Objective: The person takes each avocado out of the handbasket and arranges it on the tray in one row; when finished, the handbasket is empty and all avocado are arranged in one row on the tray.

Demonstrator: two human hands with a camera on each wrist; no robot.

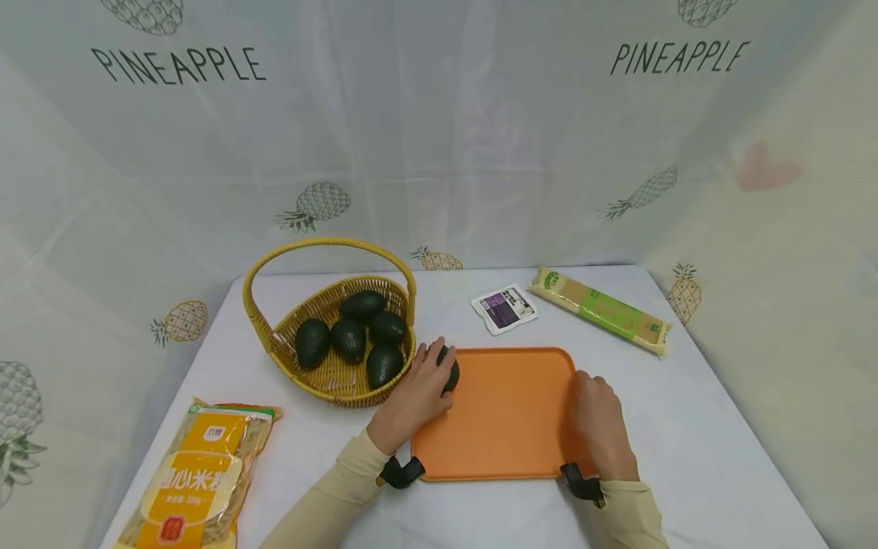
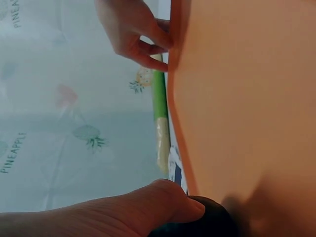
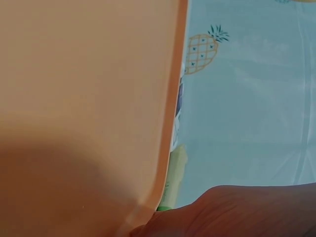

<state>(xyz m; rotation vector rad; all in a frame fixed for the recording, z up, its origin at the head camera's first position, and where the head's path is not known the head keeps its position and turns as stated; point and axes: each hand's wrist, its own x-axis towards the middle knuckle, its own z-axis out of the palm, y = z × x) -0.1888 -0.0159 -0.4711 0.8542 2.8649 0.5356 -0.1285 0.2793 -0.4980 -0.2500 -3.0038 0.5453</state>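
While the fingers and thumb of my left hand point(image 1: 420, 393) curl round a dark avocado point(image 1: 452, 375), they cover much of it and leave its right side in sight. It is at the far left corner of an orange tray point(image 1: 501, 419); whether it touches the tray's surface I cannot tell. My right hand point(image 1: 605, 419) is at the opposite edge, its fingers and thumb pinching the rim. Dark straps point(image 1: 402, 473) show at both my wrists, next to beige sleeves point(image 1: 343, 484).

Just beyond my left hand, on its left, stands a yellow wicker basket point(image 1: 336, 379) with a tall arched handle, and five more avocados point(image 1: 348, 339) lie in it. Past the tray's far edge I have a white sachet point(image 1: 505, 309) with a purple panel, and to its right a long pack point(image 1: 600, 311) with a green band, lying at a slant. Well apart on my left, nearer to me than the basket, lies a bag with an orange label point(image 1: 202, 480). All of this is on a white table point(image 1: 700, 457), and behind it hangs a pale cloth point(image 1: 439, 114) printed with pineapples.
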